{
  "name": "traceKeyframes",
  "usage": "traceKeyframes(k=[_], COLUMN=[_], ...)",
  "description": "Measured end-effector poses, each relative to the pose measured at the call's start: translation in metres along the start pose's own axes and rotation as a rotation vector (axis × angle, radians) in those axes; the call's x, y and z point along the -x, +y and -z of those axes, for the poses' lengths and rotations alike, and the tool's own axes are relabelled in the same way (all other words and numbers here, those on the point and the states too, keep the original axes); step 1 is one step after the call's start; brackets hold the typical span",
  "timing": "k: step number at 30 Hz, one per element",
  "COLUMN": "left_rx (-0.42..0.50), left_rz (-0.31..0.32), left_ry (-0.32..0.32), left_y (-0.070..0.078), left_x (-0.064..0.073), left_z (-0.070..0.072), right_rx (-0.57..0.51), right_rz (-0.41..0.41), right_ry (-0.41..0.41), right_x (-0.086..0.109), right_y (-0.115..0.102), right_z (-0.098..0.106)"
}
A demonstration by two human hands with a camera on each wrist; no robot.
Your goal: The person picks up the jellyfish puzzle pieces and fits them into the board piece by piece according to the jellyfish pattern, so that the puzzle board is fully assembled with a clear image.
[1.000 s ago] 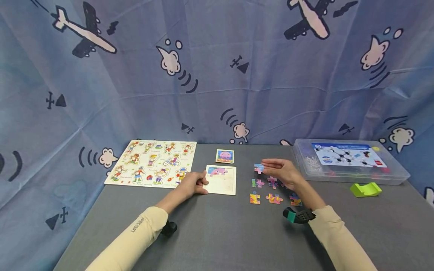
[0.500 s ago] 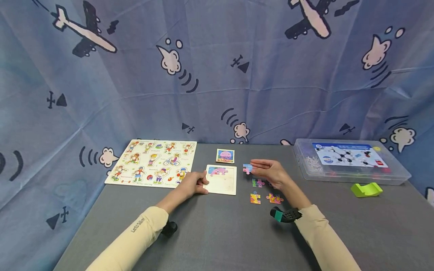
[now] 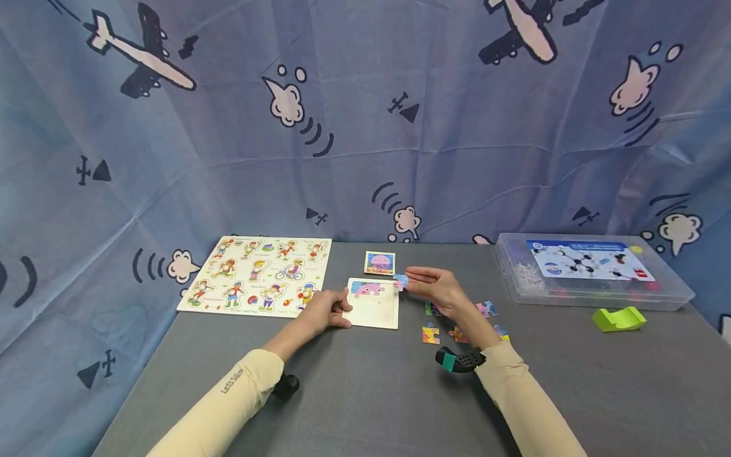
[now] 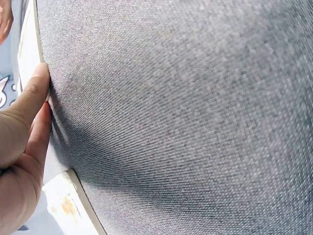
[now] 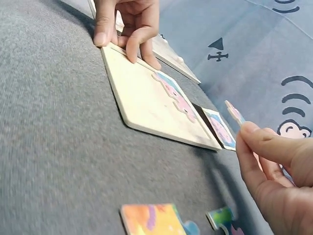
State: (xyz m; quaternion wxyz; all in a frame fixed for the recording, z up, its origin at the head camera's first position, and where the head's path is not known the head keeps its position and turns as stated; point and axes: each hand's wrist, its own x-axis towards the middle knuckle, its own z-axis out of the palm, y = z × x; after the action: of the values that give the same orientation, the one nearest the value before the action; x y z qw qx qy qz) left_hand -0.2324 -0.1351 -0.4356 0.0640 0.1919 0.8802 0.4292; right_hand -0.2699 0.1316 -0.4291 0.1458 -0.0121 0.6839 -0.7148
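Note:
My left hand grips the left edge of a small wooden puzzle board. Joined pink and blue pieces lie in the board's upper left part. Between thumb and fingertips, my right hand pinches a blue and pink jigsaw piece. In the head view this piece is over the board's upper right corner; the right wrist view shows it raised and tilted. Loose jigsaw pieces lie right of the board, partly hidden by the right hand and wrist.
Behind the board lies a small picture card with a pink figure. A large peg puzzle is at the left. At the right stand a clear plastic box and a bright green holder. A printed curtain backs the grey table.
My right hand has lifted the blue and pink jigsaw piece from the loose ones' top row and carried it left to the board's upper right corner. The left hand has stayed put.

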Motion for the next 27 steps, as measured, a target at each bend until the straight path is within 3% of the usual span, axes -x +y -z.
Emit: traceKeyframes(k=[2, 5, 16, 27], left_rx=[-0.015, -0.106, -0.144, -0.151], left_rz=[-0.014, -0.069, -0.114, -0.113], left_ry=[0.001, 0.011, 0.01, 0.014], left_y=[0.0, -0.002, -0.001, 0.0], left_x=[0.0, 0.0, 0.001, 0.002], left_z=[0.0, 0.001, 0.004, 0.004], right_rx=[-0.004, 0.001, 0.072, 0.17], right_rz=[0.005, 0.021, 0.12, 0.154], right_ry=[0.009, 0.017, 0.035, 0.049], right_x=[-0.002, -0.005, -0.011, -0.014], right_y=[0.001, 0.003, 0.011, 0.015], right_z=[-0.004, -0.009, -0.019, -0.024])
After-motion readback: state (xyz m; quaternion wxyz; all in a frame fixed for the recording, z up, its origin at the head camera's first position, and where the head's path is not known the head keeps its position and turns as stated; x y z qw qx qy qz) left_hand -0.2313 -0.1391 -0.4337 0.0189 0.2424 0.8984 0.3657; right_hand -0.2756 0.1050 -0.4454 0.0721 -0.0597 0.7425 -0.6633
